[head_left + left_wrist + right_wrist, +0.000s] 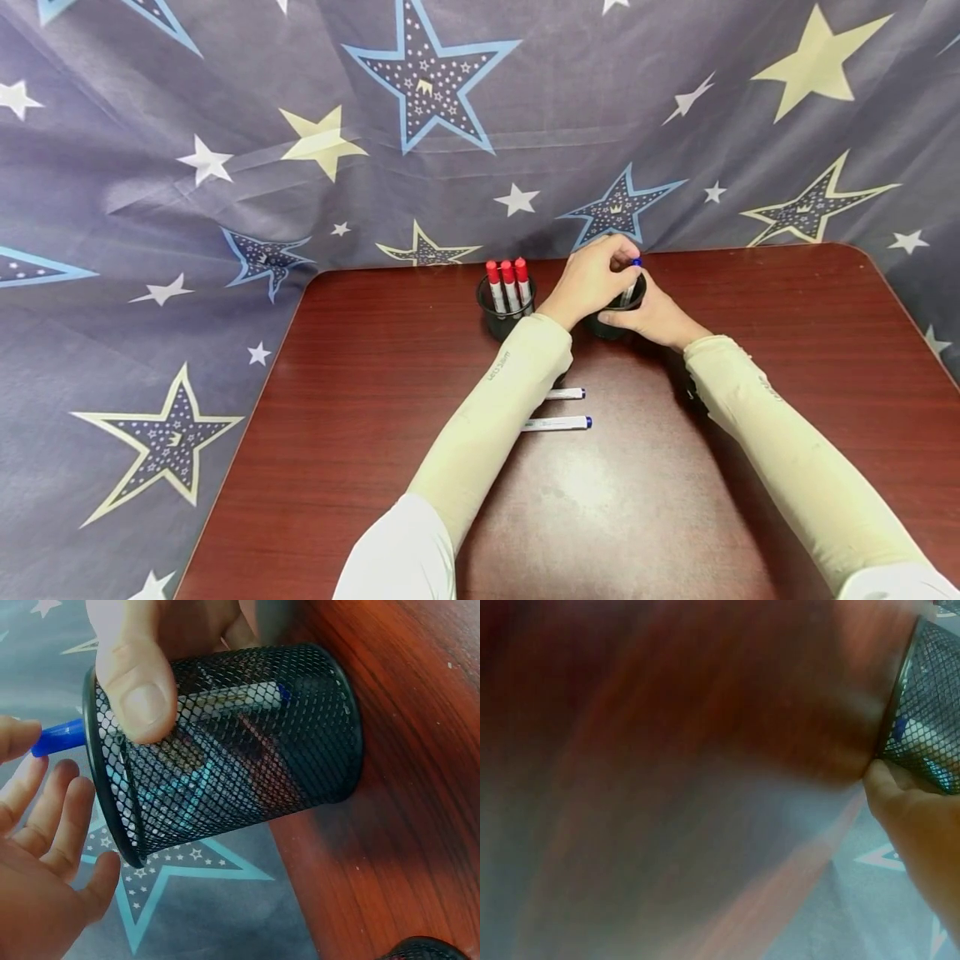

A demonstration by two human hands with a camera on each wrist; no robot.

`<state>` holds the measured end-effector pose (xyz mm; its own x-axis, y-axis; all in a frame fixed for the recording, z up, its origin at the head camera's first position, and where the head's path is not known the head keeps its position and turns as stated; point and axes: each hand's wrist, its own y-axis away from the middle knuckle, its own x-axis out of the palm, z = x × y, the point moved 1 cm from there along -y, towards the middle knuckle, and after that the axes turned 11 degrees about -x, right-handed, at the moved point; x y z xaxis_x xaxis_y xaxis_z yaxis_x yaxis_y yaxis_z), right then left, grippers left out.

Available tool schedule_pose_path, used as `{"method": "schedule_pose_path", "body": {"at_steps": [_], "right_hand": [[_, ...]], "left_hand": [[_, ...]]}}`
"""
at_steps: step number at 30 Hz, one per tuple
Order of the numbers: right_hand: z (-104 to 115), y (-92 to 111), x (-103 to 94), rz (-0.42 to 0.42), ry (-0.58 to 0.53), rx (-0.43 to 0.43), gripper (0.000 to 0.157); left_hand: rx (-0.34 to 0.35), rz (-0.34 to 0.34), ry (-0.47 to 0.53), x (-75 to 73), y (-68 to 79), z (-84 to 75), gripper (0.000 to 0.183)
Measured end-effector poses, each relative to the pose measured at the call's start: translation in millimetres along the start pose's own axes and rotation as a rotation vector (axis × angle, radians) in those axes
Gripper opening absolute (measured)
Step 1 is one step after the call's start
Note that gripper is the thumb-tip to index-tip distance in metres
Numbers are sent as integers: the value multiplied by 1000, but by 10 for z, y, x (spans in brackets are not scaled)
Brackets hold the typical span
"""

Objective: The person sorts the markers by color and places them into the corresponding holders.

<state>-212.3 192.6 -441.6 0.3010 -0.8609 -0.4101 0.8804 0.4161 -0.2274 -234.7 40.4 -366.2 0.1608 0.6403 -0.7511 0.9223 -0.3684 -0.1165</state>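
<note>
At the back of the table, my left hand (588, 282) pinches the blue end of a marker (61, 738) between thumb and finger. The marker's white body stands inside a black mesh pen cup (247, 750), showing through the wire. My right hand (656, 315) grips this pen cup by its side, with the thumb (142, 697) pressed on the mesh near the rim. In the right wrist view, the same cup (930, 712) shows at the right edge, held by the right hand (915, 825).
To the left, a second black mesh cup (501, 321) holds three red-capped markers (508, 283). Two white markers with blue ends, one farther (567, 393) and one nearer (558, 423), lie on the red-brown table (360, 417), partly behind the left forearm. A star-patterned cloth (247, 100) hangs behind.
</note>
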Motion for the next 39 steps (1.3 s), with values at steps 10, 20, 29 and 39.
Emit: {"method": "schedule_pose_path", "body": {"at_steps": [10, 20, 29, 39], "right_hand": [[32, -2, 0, -8, 0, -74, 94], [-74, -32, 25, -16, -52, -102, 83], [-96, -10, 35, -48, -38, -39, 82], [-93, 15, 17, -39, -16, 61, 93]], "left_hand": [[-2, 8, -3, -40, -23, -40, 23], [71, -64, 224, -329, 257, -127, 19], [16, 3, 239, -534, 816, 118, 9], [-193, 264, 43, -540, 1393, 701, 7]]}}
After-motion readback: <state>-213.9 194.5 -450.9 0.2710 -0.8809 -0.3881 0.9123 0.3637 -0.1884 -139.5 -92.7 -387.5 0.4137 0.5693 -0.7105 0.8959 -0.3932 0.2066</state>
